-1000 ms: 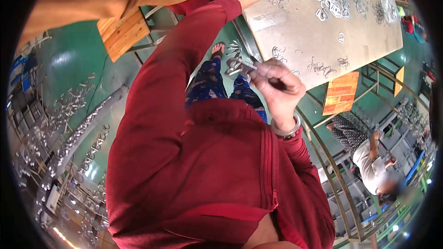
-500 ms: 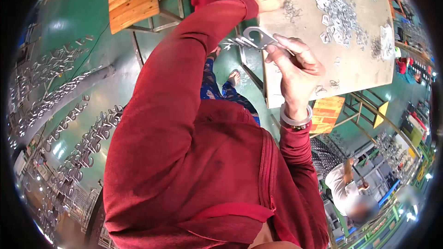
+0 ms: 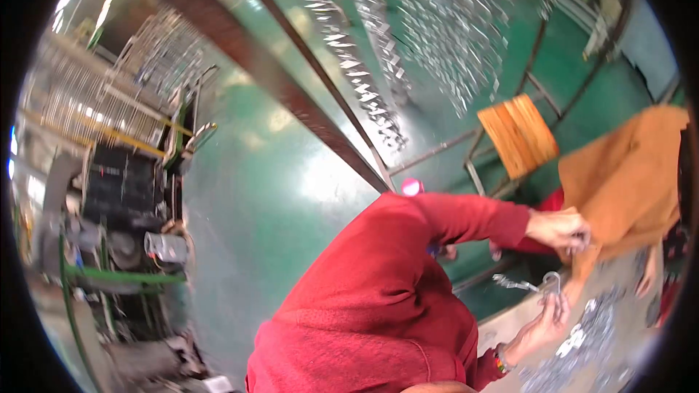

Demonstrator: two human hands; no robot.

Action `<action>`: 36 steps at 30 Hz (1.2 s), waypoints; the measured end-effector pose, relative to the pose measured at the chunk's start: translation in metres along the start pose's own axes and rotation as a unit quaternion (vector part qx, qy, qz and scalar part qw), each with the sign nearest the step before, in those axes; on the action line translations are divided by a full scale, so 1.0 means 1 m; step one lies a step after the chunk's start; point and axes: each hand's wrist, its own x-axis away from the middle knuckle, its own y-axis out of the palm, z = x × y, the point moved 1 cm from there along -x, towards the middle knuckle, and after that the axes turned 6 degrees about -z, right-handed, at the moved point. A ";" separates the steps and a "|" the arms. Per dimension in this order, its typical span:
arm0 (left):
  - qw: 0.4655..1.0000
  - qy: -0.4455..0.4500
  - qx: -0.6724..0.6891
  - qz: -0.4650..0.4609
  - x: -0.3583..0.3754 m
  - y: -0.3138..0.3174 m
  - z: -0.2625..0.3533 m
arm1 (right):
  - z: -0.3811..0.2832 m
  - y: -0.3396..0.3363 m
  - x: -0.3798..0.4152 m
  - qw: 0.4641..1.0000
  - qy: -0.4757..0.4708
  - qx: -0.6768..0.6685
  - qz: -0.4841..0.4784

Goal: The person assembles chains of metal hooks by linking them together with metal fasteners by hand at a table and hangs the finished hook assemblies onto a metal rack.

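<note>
My right hand (image 3: 542, 322), with bands at its wrist, grips a metal plate with a round opening (image 3: 553, 282) above the table's edge. A short string of linked shiny metal pieces (image 3: 517, 284) trails from it to the left. My left hand (image 3: 557, 228) is raised beside a co-worker's brown garment, its fingers closed on a small greyish piece, blurred and too small to name. Under and beyond my right hand, a pile of flat metal pieces (image 3: 582, 342) lies on the pale table (image 3: 502, 324).
A co-worker in a brown garment (image 3: 626, 175) is close on the right, a hand (image 3: 645, 282) over the table. A wooden stool (image 3: 518, 137) stands near. Brown metal beams (image 3: 291, 94) and racks of hanging metal parts (image 3: 444, 29) rise ahead. Machinery (image 3: 120, 182) stands at left.
The view has swung left, so table and hands now sit at lower right. My left hand has come up off the table and closed. My right hand still holds the plate.
</note>
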 end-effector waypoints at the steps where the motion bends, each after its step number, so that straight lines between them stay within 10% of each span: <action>1: 0.990 0.106 -0.081 0.048 0.010 -0.005 0.013 | 0.004 0.003 -0.008 1.000 0.006 -0.005 -0.026; 23: 0.832 0.114 -0.454 0.297 0.059 -0.017 0.091 | -0.037 0.103 -0.081 0.960 -0.049 -0.095 -0.258; 36: 0.827 0.123 -0.358 0.416 0.078 -0.078 0.145 | -0.084 0.157 -0.088 0.925 -0.183 -0.063 -0.328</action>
